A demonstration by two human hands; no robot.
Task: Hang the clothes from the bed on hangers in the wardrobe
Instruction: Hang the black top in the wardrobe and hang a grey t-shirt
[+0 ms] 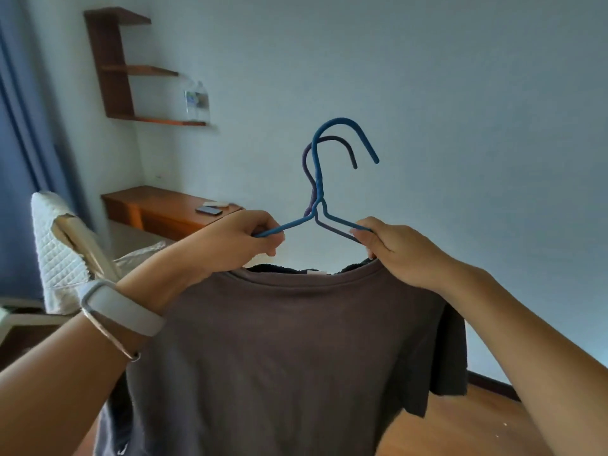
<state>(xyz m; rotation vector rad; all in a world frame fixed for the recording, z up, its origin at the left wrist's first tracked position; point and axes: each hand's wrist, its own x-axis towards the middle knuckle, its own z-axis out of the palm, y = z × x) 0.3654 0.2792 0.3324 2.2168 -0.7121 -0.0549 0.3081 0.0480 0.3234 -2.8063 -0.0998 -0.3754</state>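
Both hands, left (245,240) and right (393,246), fingers clamped on two hangers (317,195), hold up a brown-grey shirt (296,350).

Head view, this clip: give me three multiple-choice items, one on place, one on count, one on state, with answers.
1. Where does the water bottle stand?
A. lowest wall shelf
B. desk
C. floor

2. How many hangers show?
A. one
B. two
C. three

3. What state is the grey T-shirt in?
A. folded on the desk
B. held up, hanging below both hands
C. lying on the floor

Answers:
1 A, it stands on the bottom wall shelf.
2 B, a blue hanger and a purple hanger.
3 B, left hand and right hand each grip a hanger arm above it.
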